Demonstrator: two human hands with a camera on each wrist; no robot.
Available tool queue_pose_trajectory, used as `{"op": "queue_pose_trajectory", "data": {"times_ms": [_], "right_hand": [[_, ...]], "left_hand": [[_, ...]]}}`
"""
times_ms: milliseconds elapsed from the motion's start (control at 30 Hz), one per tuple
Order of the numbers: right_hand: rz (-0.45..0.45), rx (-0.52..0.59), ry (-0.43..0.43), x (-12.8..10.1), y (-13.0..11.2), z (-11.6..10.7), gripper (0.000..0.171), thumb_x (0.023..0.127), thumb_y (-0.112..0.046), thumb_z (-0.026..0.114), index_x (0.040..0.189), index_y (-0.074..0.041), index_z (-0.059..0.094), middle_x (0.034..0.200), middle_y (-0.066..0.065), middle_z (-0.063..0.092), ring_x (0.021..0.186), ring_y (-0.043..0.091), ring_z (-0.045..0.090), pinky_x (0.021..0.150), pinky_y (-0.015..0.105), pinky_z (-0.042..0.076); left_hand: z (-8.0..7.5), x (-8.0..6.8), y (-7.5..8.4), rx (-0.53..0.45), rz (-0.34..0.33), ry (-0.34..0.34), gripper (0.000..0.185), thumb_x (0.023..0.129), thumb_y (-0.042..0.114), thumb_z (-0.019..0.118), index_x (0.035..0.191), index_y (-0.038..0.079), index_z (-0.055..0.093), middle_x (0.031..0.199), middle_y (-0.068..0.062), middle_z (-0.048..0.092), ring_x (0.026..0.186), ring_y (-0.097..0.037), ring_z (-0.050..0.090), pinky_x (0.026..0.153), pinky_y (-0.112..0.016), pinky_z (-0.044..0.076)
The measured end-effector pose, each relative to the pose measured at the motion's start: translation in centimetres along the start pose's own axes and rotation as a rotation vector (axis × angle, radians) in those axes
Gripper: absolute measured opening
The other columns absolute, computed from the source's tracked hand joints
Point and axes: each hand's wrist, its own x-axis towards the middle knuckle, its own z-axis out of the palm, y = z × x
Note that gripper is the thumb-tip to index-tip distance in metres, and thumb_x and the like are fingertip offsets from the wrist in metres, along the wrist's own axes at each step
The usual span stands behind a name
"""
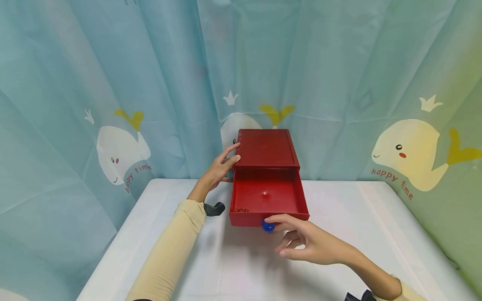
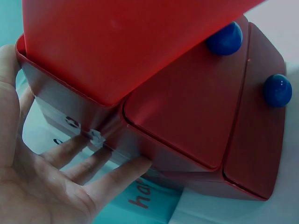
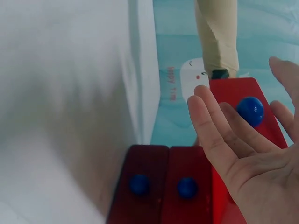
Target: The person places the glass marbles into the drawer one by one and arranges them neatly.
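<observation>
A red drawer cabinet [image 1: 266,148] stands at the back middle of a white table [image 1: 376,234], against a pale blue curtain [image 1: 113,83] printed with white whales and the words "happy time". Its top drawer [image 1: 268,196] is pulled well out toward the person, and a small reddish bead [image 1: 265,193] lies on the drawer's floor. The left hand [image 1: 221,166] rests flat against the cabinet's left side wall, fingers straight and slightly spread (the left wrist view shows the fingertips [image 2: 135,165] touching the wall below the open drawer), with the thumb up at the top edge; it curls round nothing. The right hand [image 1: 305,240] is just in front of the drawer, palm turned inward, fingers loose and a little apart, the forefinger lying along the drawer's front edge just above the blue knob [image 1: 268,226]. In the right wrist view that knob [image 3: 250,111] shows between the fingers and thumb, but whether any finger actually touches it cannot be told. Two lower drawers, both closed, each carry a blue knob of their own [image 3: 139,184] [image 3: 187,187]. Both forearms wear cream sleeves [image 1: 169,251].
</observation>
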Motion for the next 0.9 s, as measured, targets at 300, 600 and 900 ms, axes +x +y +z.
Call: {"op": "queue_pose_trajectory", "data": {"times_ms": [300,600,900], "right_hand": [[-0.066,-0.06,0.122,1.1,0.5,1.3,0.055,0.098,-0.015,0.071,0.148,-0.013,0.048,0.109,0.001,0.072,0.091,0.02,0.075,0.079,0.037,0.062],[-0.159,-0.095,0.297,1.9,1.2,2.6,0.037,0.098,-0.005,0.068,0.135,-0.009,0.06,0.102,0.004,0.075,0.08,0.016,0.075,0.069,0.038,0.063],[-0.181,-0.086,0.376,2.1,1.6,3.3,0.032,0.098,-0.001,0.067,0.129,-0.009,0.063,0.094,0.004,0.074,0.072,0.014,0.073,0.063,0.037,0.062]], "left_hand": [[-0.1,0.0,0.0,-0.001,0.012,-0.003,0.058,0.101,0.045,0.06,0.155,0.046,0.039,0.155,-0.013,0.044,0.137,-0.036,0.049,0.093,-0.064,0.052],[-0.2,0.0,0.0,0.007,0.013,0.001,0.056,0.102,0.046,0.059,0.154,0.048,0.039,0.154,-0.012,0.044,0.138,-0.035,0.048,0.094,-0.064,0.052],[0.0,0.0,-0.1,0.01,0.016,-0.002,0.057,0.101,0.046,0.059,0.154,0.048,0.039,0.155,-0.011,0.044,0.137,-0.035,0.048,0.093,-0.064,0.053]]}}
